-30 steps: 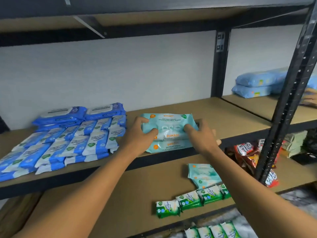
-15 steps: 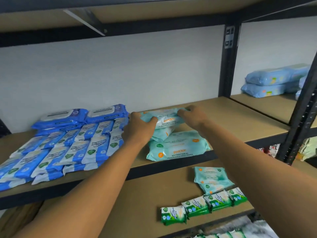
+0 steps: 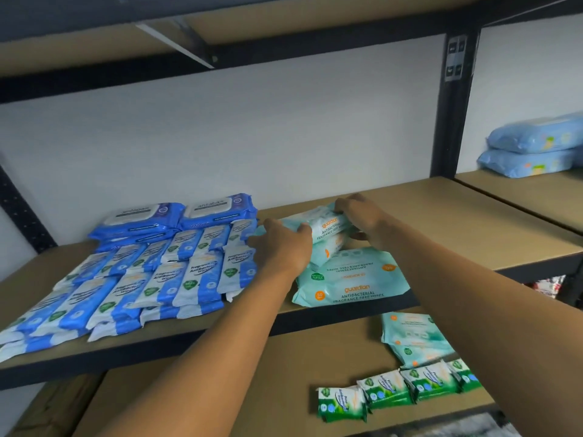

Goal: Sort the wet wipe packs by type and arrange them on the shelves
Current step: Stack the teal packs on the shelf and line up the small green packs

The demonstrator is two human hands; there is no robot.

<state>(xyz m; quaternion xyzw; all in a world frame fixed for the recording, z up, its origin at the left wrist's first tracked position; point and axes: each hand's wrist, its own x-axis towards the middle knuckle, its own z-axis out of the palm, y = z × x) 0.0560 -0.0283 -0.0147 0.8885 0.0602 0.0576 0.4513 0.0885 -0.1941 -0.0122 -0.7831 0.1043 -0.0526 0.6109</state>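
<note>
Nearest, on the lower shelf [image 3: 252, 389], green packs [image 3: 394, 389] line the front edge, with loose teal packs [image 3: 413, 339] just behind them, not yet moved up. On the middle shelf [image 3: 473, 234] a flat pack [image 3: 353, 279] of the same teal type lies at the front edge, its long axis left to right, and blue packs [image 3: 157, 272] fan out just beside it on the left. Directly behind the flat pack is the stack [image 3: 328, 228]: two teal packs, one on the other. Its long axis also runs left to right but skewed, the right end farther back than the left. It lies between the hands. The left hand [image 3: 284, 244] curls its fingers [image 3: 271, 223] round the near-left end with the thumb on top, and the right hand [image 3: 362, 216] pinches the far-right end, so neither hand is free. The stack's lower front edge seems to touch the flat pack's rear; I cannot tell whether it rests on the shelf or is carried. The next move, I judge, is to square the stack parallel to the flat pack and seat it there. Bare shelf lies to the right and behind; farther right, pale packs [image 3: 536, 146] sit on the neighbouring shelf.
</note>
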